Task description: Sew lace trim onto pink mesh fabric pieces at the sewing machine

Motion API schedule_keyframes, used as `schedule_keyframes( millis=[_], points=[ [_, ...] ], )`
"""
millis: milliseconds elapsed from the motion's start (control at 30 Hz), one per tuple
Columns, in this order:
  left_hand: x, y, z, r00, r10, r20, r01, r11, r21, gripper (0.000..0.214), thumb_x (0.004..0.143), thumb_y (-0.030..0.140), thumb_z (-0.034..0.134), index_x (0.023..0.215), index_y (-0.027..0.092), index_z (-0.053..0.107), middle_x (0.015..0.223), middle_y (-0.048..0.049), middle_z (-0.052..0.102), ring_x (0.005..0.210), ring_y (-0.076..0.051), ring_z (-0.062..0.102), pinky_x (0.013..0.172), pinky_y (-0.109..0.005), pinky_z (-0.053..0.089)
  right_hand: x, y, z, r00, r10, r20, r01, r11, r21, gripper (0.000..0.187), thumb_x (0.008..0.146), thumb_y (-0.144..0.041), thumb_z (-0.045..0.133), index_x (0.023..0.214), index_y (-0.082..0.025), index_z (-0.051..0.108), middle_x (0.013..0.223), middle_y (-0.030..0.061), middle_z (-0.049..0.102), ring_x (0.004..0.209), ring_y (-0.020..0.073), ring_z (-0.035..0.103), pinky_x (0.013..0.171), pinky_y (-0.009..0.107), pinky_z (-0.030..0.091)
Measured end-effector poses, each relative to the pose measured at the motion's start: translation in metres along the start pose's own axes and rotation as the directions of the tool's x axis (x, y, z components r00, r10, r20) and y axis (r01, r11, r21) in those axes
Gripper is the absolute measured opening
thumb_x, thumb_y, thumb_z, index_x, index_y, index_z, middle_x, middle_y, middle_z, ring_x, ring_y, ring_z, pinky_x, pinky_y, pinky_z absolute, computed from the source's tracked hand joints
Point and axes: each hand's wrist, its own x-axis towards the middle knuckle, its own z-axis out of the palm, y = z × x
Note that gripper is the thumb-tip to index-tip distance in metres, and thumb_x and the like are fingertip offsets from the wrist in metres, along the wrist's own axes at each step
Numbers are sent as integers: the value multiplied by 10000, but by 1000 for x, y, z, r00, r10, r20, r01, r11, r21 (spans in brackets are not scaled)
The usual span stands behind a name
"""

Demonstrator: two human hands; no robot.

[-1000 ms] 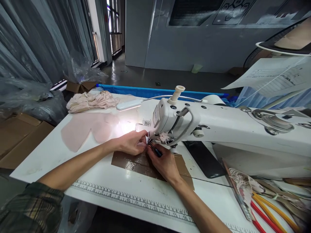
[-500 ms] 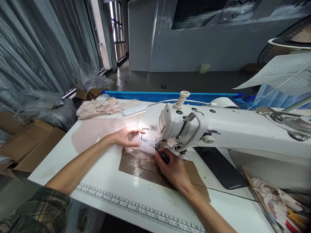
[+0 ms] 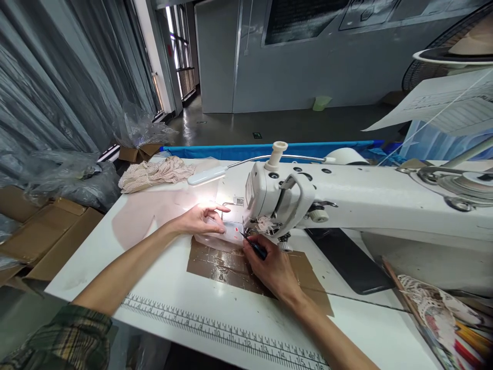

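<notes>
My left hand (image 3: 201, 219) lies on thin, pale pink sheer fabric (image 3: 211, 239), forefinger and thumb spread apart, just left of the sewing machine's needle area. Beside the thumb is a smooth light plate (image 3: 232, 232) with small red marks. My right hand (image 3: 269, 262) is closed around a slim black pointed tool (image 3: 258, 248); I cannot make out if it is snips or tweezers. Its tip points up and left, beside the plate's right edge. Over both hands stands the white sewing machine (image 3: 346, 187), its presser foot mostly hidden by the head and my right fingers.
A lit lamp (image 3: 208, 176) hangs over the fabric. Folded lace (image 3: 154, 173) lies at the back left. Brown tape (image 3: 219, 267) covers part of the table, and a printed ruler (image 3: 215, 329) runs along its front. A black phone-like slab (image 3: 350, 262) rests under the machine arm.
The whole view has shifted slightly, so the machine sits a little further left. My left thumb has moved slightly right over the plate. My right hand keeps its grip on the black tool.
</notes>
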Motion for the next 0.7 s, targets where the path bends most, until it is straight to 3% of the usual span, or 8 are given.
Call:
schedule_keyframes(
  millis=[100,167,267,367,533,700],
  points=[
    [-1,-1,-3,999,44,-24,-43,998,40,319,701,355,805,880,105,718,789,-91,725,1151,-260,602,991,-333,438,-2,0,-2,1000,15,15,-14,1000,-24,336,822,-481,483,872,-209,674,776,73,729,665,238,672,559,303,448],
    [-1,-2,-4,998,50,-47,-48,998,31,286,697,364,809,789,111,714,780,-103,722,1215,-282,560,995,-339,436,-3,2,-3,999,22,24,-21,999,-45,342,821,-481,476,879,-210,676,773,75,726,657,242,668,562,313,449],
    [-2,-3,-2,999,-1,-38,-1,998,-61,454,678,353,829,1015,91,674,758,-70,714,935,-228,679,854,-328,496,-5,4,-3,1000,2,18,-1,998,-64,333,819,-476,483,880,-208,671,754,75,718,660,251,673,573,326,460],
    [-4,-3,4,998,-24,55,31,990,-138,672,678,314,833,1240,87,542,746,-32,700,729,-152,671,725,-282,501,-8,2,-3,995,-99,16,100,993,-62,345,852,-475,485,949,-186,648,713,69,698,624,235,667,563,314,467],
    [-8,2,20,988,-1,155,29,983,-182,688,724,263,799,1306,118,461,771,-18,685,725,-129,657,676,-246,476,-15,-4,3,926,-379,7,373,910,-182,354,974,-341,318,893,-175,620,802,89,693,688,210,664,573,285,462],
    [-11,2,27,991,-12,136,40,978,-204,761,740,209,779,1381,122,379,770,-14,686,732,-132,655,704,-262,478,-21,-1,9,898,-440,-18,388,809,-441,461,1025,-313,236,954,-176,670,825,80,688,630,187,650,462,255,353]
  ],
)
